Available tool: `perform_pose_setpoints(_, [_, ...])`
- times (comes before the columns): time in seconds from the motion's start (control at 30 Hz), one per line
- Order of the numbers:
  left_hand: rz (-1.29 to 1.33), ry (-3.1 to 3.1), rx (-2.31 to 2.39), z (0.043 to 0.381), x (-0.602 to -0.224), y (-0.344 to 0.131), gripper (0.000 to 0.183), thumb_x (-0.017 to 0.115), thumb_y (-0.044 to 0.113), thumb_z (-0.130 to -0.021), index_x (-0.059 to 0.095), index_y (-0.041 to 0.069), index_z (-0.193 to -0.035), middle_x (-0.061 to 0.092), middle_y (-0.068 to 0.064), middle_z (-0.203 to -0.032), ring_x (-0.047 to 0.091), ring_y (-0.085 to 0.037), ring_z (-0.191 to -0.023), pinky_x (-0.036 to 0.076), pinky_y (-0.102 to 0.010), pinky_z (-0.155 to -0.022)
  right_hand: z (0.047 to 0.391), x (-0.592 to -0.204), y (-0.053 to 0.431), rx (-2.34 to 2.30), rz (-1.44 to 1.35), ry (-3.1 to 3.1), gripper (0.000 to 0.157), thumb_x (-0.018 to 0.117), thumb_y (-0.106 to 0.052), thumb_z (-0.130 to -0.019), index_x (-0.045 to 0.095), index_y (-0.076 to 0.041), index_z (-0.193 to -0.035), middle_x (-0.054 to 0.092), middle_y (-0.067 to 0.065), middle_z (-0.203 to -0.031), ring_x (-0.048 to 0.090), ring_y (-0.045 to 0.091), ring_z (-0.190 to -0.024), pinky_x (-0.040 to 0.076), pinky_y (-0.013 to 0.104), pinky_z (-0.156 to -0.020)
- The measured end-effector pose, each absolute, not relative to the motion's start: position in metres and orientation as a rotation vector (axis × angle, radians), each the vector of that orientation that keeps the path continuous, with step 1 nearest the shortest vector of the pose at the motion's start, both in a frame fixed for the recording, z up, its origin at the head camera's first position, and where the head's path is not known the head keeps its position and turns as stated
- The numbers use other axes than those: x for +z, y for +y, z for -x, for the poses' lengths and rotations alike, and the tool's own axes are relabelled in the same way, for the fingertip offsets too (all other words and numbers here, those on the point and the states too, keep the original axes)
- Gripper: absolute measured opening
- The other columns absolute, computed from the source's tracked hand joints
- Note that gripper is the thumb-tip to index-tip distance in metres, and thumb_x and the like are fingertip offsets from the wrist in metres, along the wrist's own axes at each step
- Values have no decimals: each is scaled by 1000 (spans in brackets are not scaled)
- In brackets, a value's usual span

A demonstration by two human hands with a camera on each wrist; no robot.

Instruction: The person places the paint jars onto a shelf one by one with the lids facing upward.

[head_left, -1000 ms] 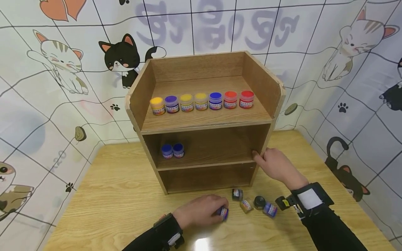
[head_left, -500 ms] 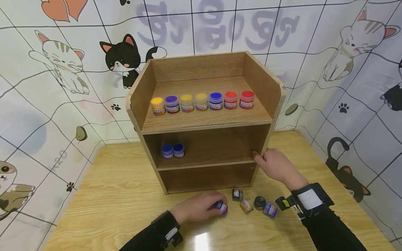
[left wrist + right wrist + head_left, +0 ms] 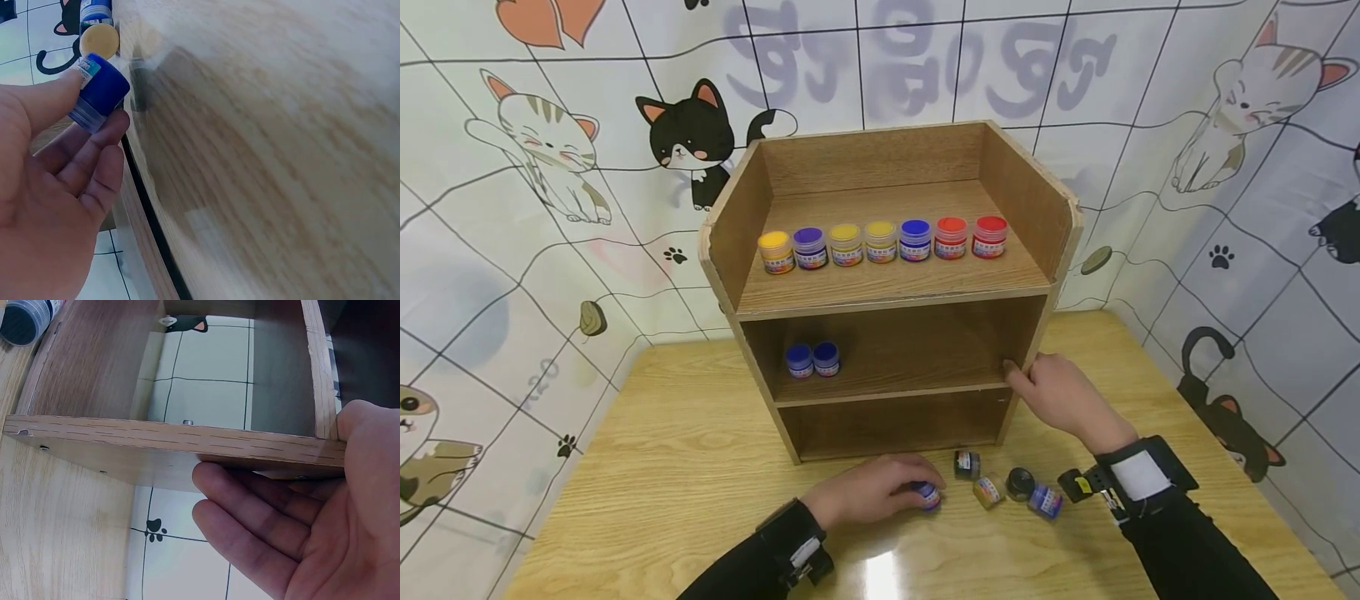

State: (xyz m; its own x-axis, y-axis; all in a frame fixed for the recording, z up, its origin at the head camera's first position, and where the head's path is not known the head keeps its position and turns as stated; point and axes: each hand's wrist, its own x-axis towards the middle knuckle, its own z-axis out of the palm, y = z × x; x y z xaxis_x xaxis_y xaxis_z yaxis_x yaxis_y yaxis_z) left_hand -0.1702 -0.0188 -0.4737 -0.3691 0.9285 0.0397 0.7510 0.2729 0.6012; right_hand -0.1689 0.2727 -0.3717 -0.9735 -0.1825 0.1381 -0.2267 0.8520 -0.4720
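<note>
My left hand [image 3: 880, 490] pinches a blue paint jar [image 3: 928, 496] between thumb and fingers, just above or on the table before the shelf; contact with the table cannot be told. In the left wrist view the thumb lies on the label of this blue jar [image 3: 100, 87]. With its thumb inside and its fingers along the outer face, my right hand [image 3: 1063, 396] holds the right side panel of a wooden shelf [image 3: 895, 397]. The right wrist view shows those fingers [image 3: 250, 519] under the panel. Between the hands lie a yellowish jar [image 3: 989, 492], another blue jar [image 3: 1045, 502] and two dark-lidded jars [image 3: 1020, 484].
Along the top board runs a row of yellow, blue and red jars [image 3: 880, 242]. Two blue jars [image 3: 812, 360] stand at the left of the middle shelf. The wooden table [image 3: 685, 450] meets a cat-patterned wall covering [image 3: 910, 75] behind and on both sides.
My left hand has shifted slightly toward the shelf and left, turning the blue jar in its grasp. My right hand stays on the side panel, and the other jars have not moved.
</note>
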Motion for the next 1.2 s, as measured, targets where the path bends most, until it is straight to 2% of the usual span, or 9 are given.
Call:
perform_pose_setpoints(0.4, [-1531,2256,698,169,-467,-21,33,44,24,-102,55,21,-133,54,8,-132,46,-4,-122,41,-28,-103,171,-370,272,732,-361,-2922,51,37,-32,-102,48,8,-131,65,22,-110,49,14,-59,31,29,-43])
perform_pose_setpoints(0.6, [-1500,2286,681,167,-463,-19,33,45,22,-102,53,17,-134,54,6,-134,46,-4,-122,42,-28,-103,171,-371,272,730,-354,-2921,51,37,-32,-102,51,9,-128,66,20,-102,42,13,-52,28,28,-43])
perform_pose_setpoints(0.83, [-1582,2286,664,165,-457,-19,30,50,15,-99,57,18,-128,56,7,-129,47,-2,-119,41,-24,-101,170,-372,272,732,-355,-2919,49,37,-32,-102,53,8,-126,66,19,-103,44,13,-54,28,28,-43])
perform_pose_setpoints(0.97, [-1606,2282,658,164,-453,-20,30,51,14,-98,57,17,-128,57,7,-128,47,-2,-119,42,-23,-101,169,-371,272,739,-347,-2923,48,38,-31,-102,55,9,-123,66,16,-95,39,12,-50,27,28,-43])
perform_pose_setpoints(1.2, [-1608,2287,626,161,-444,-21,32,50,13,-99,56,17,-130,57,6,-131,47,-5,-121,41,-25,-103,168,-371,272,754,-340,-2931,48,38,-31,-101,55,9,-123,66,14,-92,38,12,-49,25,27,-42])
